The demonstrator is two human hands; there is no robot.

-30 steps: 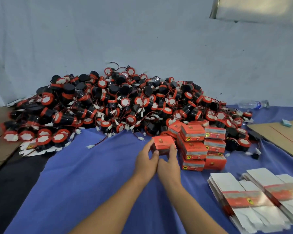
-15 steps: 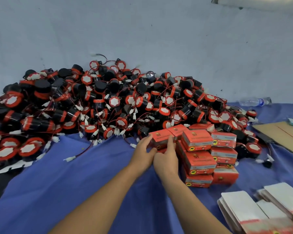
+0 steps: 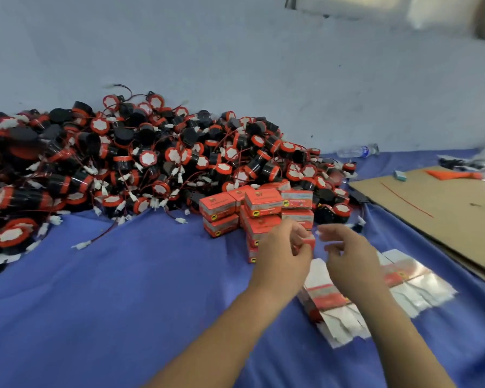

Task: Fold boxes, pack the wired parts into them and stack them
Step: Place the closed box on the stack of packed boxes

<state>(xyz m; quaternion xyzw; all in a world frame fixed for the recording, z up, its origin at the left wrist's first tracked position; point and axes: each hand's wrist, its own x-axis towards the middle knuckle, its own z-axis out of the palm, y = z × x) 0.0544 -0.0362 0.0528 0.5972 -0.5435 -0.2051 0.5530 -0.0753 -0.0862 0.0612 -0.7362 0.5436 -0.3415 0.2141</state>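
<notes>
A big heap of black-and-orange wired parts lies on the blue cloth against the wall. In front of it stands a stack of folded orange boxes; its leftmost box sits on top of another. Flat unfolded box blanks lie in a pile to the right of my arms. My left hand hovers in front of the stack's lower boxes, fingers loosely curled, holding nothing that I can see. My right hand hangs over the blanks with its fingers apart and empty.
A sheet of brown cardboard lies at the right, with a small teal item and an orange strip on it. A plastic water bottle lies by the wall. Blue cloth covers the floor at the left front.
Both hands let go of the orange box, which now sits on the left of the stack. They moved back and right, toward the flat blanks. The view shifted left.
</notes>
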